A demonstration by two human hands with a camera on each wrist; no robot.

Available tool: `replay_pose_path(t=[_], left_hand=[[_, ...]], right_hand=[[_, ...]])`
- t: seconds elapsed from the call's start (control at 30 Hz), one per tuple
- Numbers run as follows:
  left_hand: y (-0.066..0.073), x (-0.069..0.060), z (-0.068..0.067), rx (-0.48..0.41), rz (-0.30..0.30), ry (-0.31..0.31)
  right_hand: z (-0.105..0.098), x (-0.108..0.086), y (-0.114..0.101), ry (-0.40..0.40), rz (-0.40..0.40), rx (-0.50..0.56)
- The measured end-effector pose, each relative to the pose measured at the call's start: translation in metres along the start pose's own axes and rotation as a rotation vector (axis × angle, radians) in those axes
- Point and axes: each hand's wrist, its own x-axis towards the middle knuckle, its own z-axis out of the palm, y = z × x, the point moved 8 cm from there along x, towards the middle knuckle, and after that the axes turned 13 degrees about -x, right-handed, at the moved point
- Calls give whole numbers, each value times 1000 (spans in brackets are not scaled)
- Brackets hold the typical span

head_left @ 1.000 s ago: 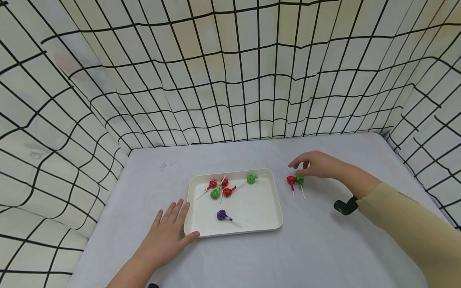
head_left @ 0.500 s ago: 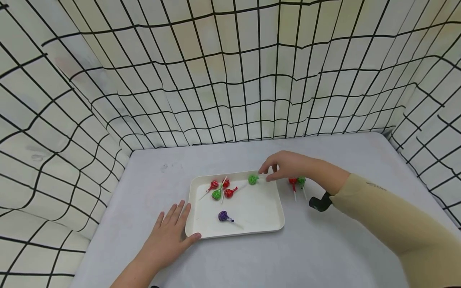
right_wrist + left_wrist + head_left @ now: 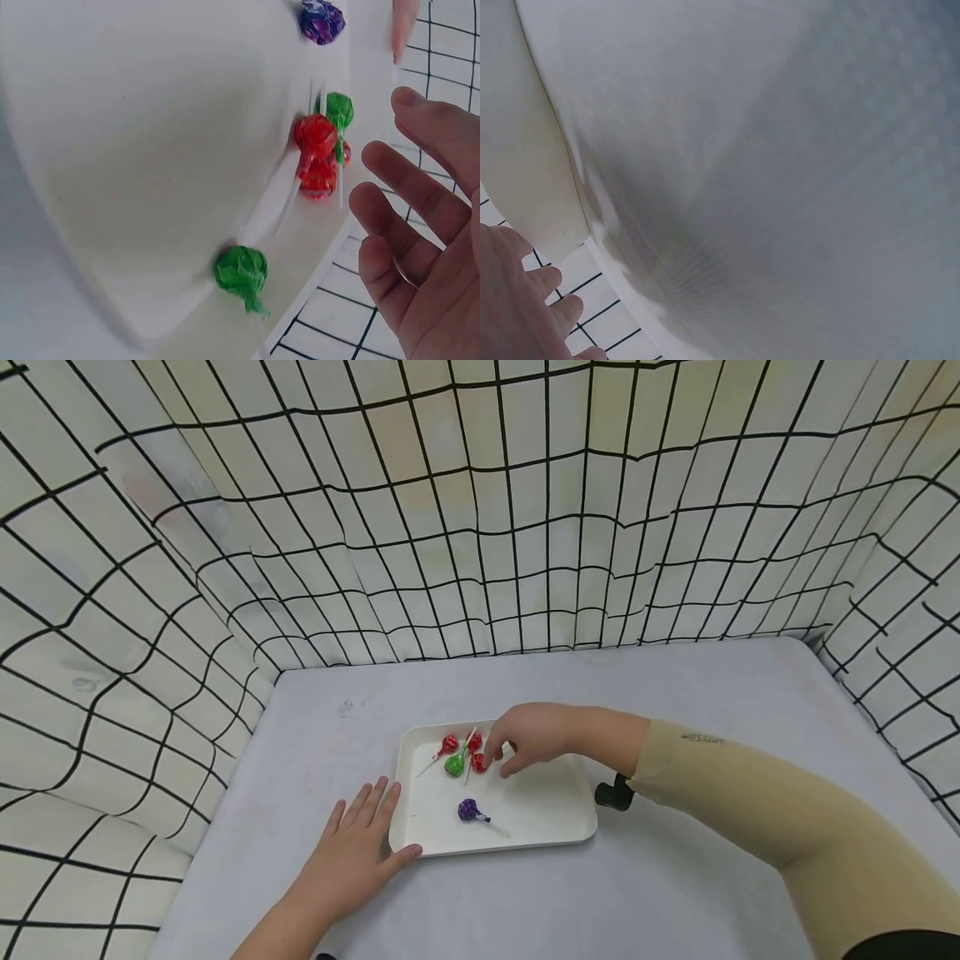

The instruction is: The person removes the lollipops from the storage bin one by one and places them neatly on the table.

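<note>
Lollipops [image 3: 453, 766] lie close beside my right hand [image 3: 536, 732], fingers parted and empty; I should pinch gently, left hand [image 3: 351, 853] spread by the tray [image 3: 536, 814].

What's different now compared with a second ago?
The right hand has moved left, from beside the white tray to over it, near the red lollipops, and holds nothing. The left hand is still at the tray's left edge, and the purple lollipop stays put.
</note>
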Motion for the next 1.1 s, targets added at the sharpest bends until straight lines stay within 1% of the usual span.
replay_pose_path(t=[0.13, 0.33, 0.43, 0.53, 0.6, 0.8, 0.93, 1.1], left_hand=[[1, -1, 0, -2, 9, 4], [4, -1, 1, -11, 14, 13], [5, -1, 0, -10, 13, 13], [5, -2, -1, -2, 12, 8], [5, -2, -1, 2, 11, 1], [6, -1, -3, -5, 13, -4], [5, -2, -3, -9, -1, -7], [4, -1, -1, -2, -6, -9]], right_hand=[[6, 11, -11, -15, -31, -51], [20, 28, -29, -58, -71, -171], [26, 32, -38, -78, -92, -220], [30, 37, -46, -80, -117, -273], [32, 39, -50, -87, -120, -303], [38, 44, -53, -127, -70, -307], [41, 45, -56, -145, -68, -306], [43, 45, -57, -145, -60, -298]])
